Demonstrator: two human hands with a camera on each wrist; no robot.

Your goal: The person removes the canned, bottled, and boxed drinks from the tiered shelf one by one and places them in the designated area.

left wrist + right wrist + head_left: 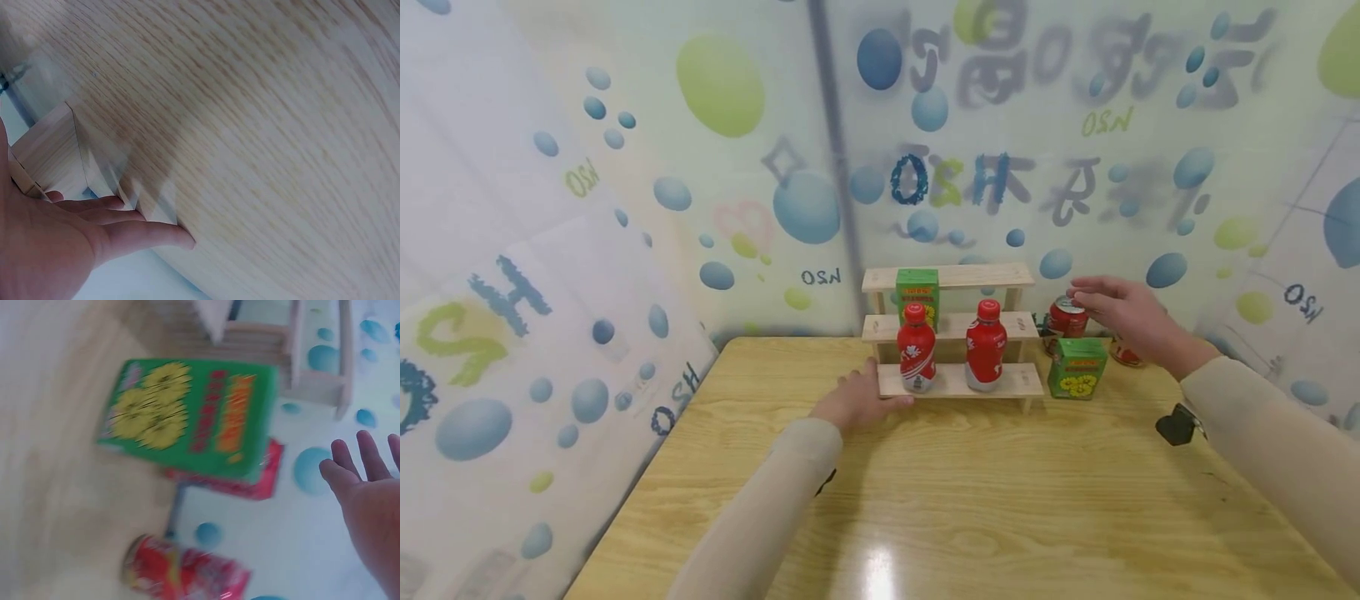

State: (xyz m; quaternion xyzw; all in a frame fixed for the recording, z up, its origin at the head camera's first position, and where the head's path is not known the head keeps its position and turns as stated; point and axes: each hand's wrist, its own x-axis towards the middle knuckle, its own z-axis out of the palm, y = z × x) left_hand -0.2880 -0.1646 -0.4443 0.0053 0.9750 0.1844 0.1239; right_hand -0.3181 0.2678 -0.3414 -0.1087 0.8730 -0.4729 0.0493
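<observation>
My left hand [857, 400] rests at the left end of a small three-tier wooden rack [958, 381], thumb along its front edge. In the left wrist view its fingers [144, 234] extend beside the rack. Two red bottles [915, 350] with red caps stand on the bottom tier, and a green drink carton [917, 287] on the middle one. With fingers extended, my right hand [1123, 312] is raised close to the top of a red can [1066, 321]. In front of that can stands another green carton [1078, 371] with yellow flowers. The right wrist view shows this hand [372, 519] holding nothing.
A second red can [1126, 352] stands to the right of the green carton, partly hidden by my right hand. The wood-grain table [970, 500] runs back to a pale wall sheet [760, 275] printed with blue and green drops. Similar sheets flank both sides.
</observation>
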